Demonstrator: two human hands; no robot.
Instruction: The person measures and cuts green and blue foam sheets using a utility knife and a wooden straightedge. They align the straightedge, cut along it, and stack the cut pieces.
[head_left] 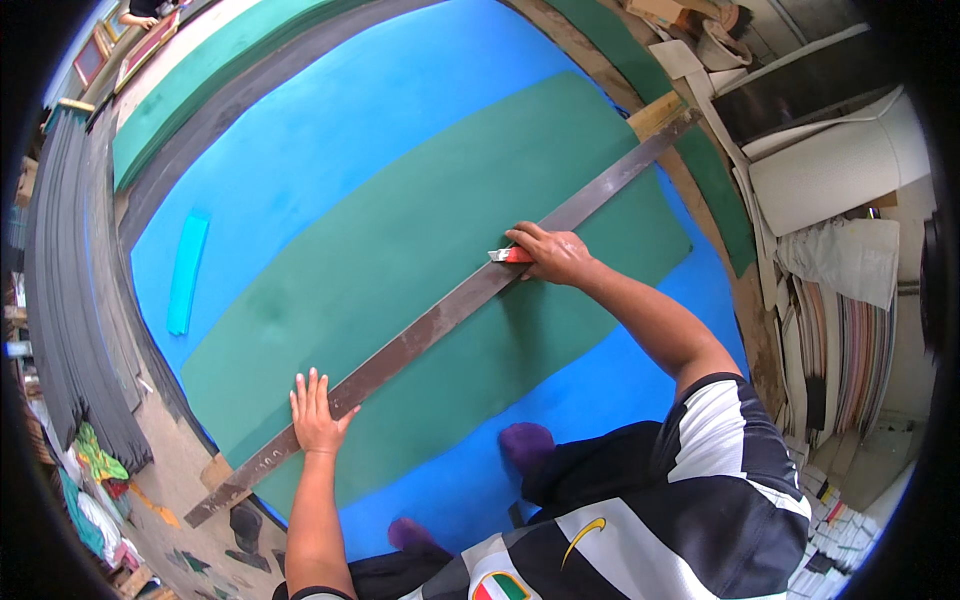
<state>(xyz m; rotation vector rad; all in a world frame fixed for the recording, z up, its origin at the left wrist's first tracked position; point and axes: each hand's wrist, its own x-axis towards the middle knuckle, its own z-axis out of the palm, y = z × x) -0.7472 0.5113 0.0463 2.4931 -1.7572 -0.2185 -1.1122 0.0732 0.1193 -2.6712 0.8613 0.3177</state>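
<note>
A long brown metal straightedge (430, 325) lies slantwise across a green sheet (330, 270), from the lower left to the upper right. My left hand (320, 420) rests with its fingers stretched out over the straightedge near its lower left end. Farther up, my right hand (552, 253) grips a red utility knife (512, 255) just over the straightedge. The knife's pale tip points left; whether its blade touches the green sheet I cannot tell. Beneath the green sheet is a larger blue sheet (400, 90).
A turquoise strip (188, 272) lies on the blue sheet at the left. Stacked dark sheets (75, 290) stand at the far left. Rolled white material (835, 165) and upright sheets (850, 350) are on the right. Another person's hand (140, 20) shows at the top left.
</note>
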